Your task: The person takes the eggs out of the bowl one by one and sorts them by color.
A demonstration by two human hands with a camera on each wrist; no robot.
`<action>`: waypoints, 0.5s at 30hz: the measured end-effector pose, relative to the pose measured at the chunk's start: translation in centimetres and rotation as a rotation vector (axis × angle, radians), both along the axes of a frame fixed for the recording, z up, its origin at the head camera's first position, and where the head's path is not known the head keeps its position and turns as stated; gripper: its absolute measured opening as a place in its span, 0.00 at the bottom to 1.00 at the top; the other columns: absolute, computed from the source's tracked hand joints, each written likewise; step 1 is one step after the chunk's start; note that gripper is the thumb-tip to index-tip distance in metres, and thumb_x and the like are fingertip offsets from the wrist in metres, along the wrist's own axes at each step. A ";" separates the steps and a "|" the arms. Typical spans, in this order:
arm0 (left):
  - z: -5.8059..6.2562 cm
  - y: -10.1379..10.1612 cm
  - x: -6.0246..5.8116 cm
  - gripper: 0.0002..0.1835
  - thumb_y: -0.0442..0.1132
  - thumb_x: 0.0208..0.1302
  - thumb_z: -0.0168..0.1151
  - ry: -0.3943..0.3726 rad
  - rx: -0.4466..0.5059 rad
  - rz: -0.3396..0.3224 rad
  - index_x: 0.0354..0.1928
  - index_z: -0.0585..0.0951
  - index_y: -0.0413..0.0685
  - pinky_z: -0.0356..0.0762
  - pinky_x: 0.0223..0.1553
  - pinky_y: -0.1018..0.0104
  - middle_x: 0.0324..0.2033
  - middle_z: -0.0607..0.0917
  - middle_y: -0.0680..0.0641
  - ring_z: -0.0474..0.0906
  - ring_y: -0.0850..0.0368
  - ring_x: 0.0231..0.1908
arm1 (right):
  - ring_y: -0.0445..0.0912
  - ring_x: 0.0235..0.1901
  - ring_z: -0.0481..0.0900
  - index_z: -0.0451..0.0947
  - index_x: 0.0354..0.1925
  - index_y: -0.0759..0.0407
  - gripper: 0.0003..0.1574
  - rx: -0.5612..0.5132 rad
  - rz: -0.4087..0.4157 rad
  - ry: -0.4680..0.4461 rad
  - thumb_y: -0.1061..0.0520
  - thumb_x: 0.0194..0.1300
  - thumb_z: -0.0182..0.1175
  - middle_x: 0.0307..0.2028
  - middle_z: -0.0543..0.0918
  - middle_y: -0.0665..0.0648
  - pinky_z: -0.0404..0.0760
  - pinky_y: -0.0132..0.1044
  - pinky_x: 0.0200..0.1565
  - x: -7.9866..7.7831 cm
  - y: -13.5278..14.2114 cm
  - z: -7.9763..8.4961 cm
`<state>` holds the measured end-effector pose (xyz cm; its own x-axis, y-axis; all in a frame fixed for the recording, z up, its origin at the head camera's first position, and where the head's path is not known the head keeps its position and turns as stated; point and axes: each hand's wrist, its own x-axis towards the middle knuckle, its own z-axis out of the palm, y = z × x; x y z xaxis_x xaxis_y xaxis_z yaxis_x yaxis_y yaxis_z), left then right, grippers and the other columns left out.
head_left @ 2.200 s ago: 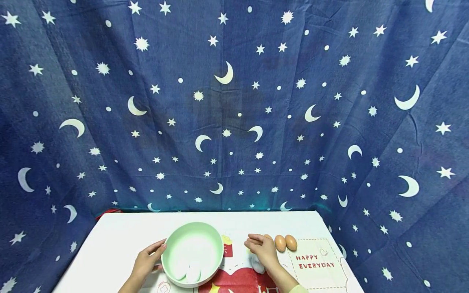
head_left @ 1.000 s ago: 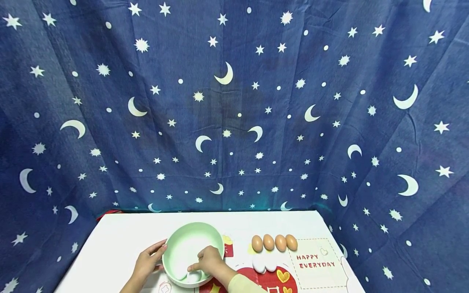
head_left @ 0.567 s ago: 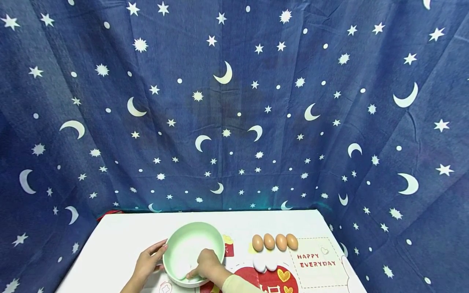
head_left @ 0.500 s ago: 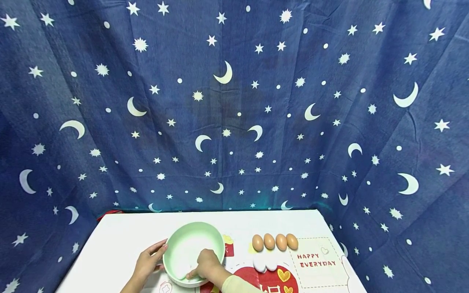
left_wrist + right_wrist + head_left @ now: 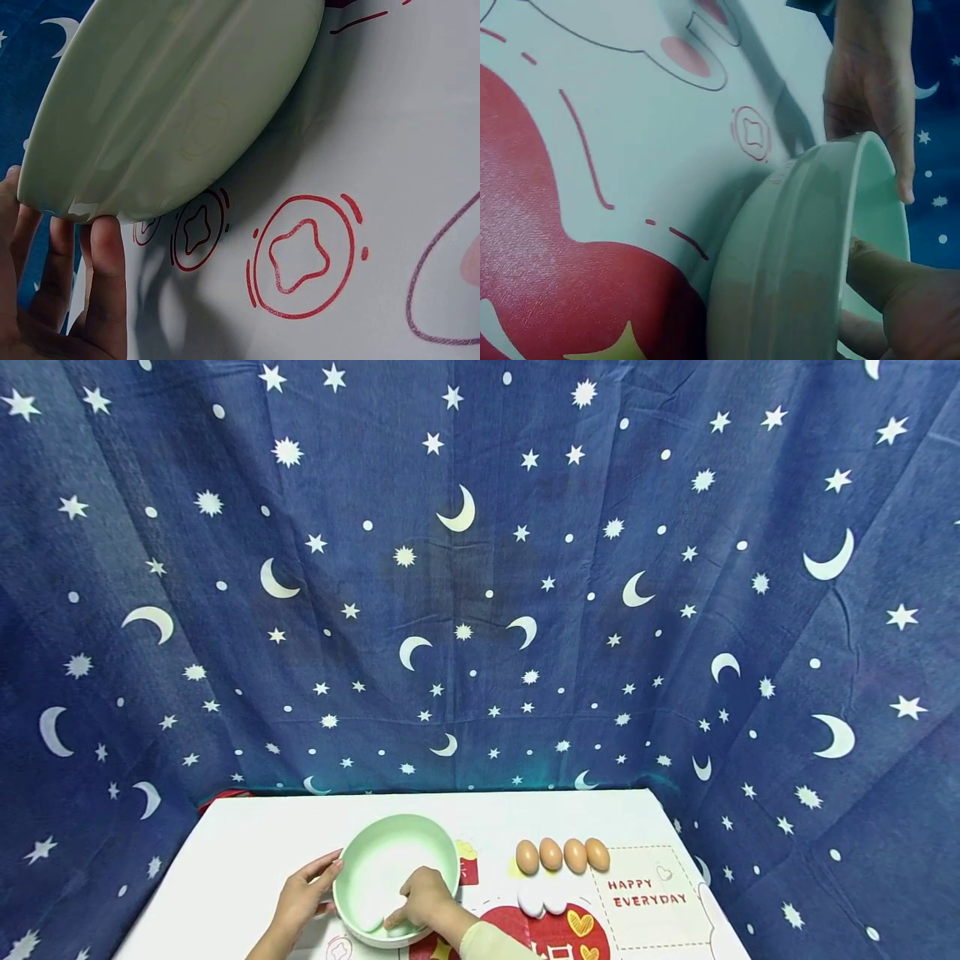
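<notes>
My left hand [image 5: 300, 897] grips the rim of a pale green bowl [image 5: 397, 831] from the left. In the left wrist view its fingertips [image 5: 106, 234] press against the bowl's edge. My right hand [image 5: 426, 897] reaches down inside the bowl, thumb toward the left, over white, egg-like shapes [image 5: 371, 920] at its near side. The right wrist view shows the right thumb [image 5: 870, 262] inside the rim, with the other fingers mostly hidden behind the wall. Whether they pinch an egg is not visible.
A row of several brown eggs [image 5: 551, 855] lies right of the bowl. Nearer me sit two white eggs [image 5: 530, 902], touching. The white tablecloth [image 5: 255, 835] carries red printed pictures, and a blue star-patterned curtain [image 5: 480, 693] hangs behind and beside the table.
My right hand has moved left from above the white eggs on the table into the bowl. It stays there, having shifted slightly. My left hand keeps its hold on the rim.
</notes>
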<state>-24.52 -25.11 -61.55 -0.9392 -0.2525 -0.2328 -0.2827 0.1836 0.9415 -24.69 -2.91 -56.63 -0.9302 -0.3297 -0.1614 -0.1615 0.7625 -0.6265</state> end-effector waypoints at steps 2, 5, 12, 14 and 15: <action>0.0 0.0 0.0 0.36 0.58 0.63 0.65 0.003 0.003 -0.001 0.65 0.74 0.41 0.87 0.29 0.65 0.55 0.79 0.35 0.81 0.58 0.33 | 0.45 0.36 0.79 0.86 0.38 0.67 0.26 -0.031 0.000 -0.029 0.53 0.43 0.81 0.32 0.85 0.55 0.82 0.35 0.47 -0.2 0.2 0.1; 0.0 0.1 0.0 0.35 0.57 0.63 0.65 0.003 0.002 0.005 0.65 0.75 0.42 0.87 0.29 0.64 0.54 0.80 0.36 0.81 0.58 0.33 | 0.43 0.31 0.80 0.86 0.40 0.68 0.25 -0.105 -0.009 -0.068 0.55 0.45 0.81 0.30 0.85 0.55 0.83 0.32 0.40 -0.5 0.5 0.1; -0.1 0.0 0.0 0.35 0.57 0.63 0.65 0.007 -0.010 0.005 0.65 0.75 0.41 0.86 0.28 0.64 0.55 0.80 0.36 0.81 0.59 0.32 | 0.39 0.19 0.78 0.83 0.44 0.72 0.24 -0.405 -0.073 -0.174 0.64 0.48 0.77 0.25 0.80 0.52 0.76 0.24 0.21 -0.6 1.1 0.2; 0.0 0.1 0.0 0.36 0.58 0.62 0.66 0.009 -0.010 0.006 0.65 0.75 0.42 0.86 0.27 0.64 0.55 0.80 0.36 0.81 0.59 0.32 | 0.38 0.20 0.79 0.83 0.45 0.73 0.25 -0.462 -0.086 -0.195 0.65 0.48 0.77 0.24 0.81 0.52 0.79 0.25 0.23 -0.7 1.2 0.1; 0.0 0.1 0.0 0.36 0.58 0.62 0.66 0.010 -0.009 0.007 0.65 0.75 0.42 0.86 0.27 0.64 0.54 0.80 0.36 0.81 0.58 0.32 | 0.38 0.21 0.79 0.83 0.46 0.72 0.25 -0.480 -0.090 -0.208 0.65 0.48 0.77 0.25 0.81 0.52 0.81 0.26 0.24 -0.7 1.3 0.1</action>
<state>-24.48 -25.05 -61.58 -0.9398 -0.2608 -0.2207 -0.2741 0.1901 0.9427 -25.41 -1.59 -56.56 -0.9227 -0.3321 -0.1957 0.0559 0.3870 -0.9204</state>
